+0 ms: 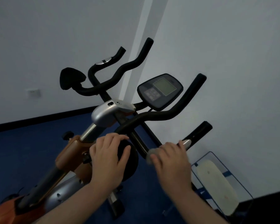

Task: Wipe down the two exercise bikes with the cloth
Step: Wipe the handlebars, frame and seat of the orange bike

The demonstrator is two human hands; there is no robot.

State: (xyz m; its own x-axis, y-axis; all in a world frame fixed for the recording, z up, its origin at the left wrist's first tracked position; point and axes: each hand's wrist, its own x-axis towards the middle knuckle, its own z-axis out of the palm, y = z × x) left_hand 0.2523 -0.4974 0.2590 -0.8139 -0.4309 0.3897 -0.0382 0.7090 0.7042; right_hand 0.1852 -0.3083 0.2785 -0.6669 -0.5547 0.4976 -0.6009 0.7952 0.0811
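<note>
Grey cloth (151,155), bunched under the right hand (171,160), whose fingers curl round it and press it on the lower handlebar (142,147) of the orange-framed exercise bike (68,152). Left hand (109,157), fingers relaxed, rests on a round black pad (130,160). Console (160,91) above; blue floor (23,151) below.

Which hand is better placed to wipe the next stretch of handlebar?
Probably the right hand: it holds the cloth against the handlebar. The left hand holds no cloth and rests on a round black pad.
</note>
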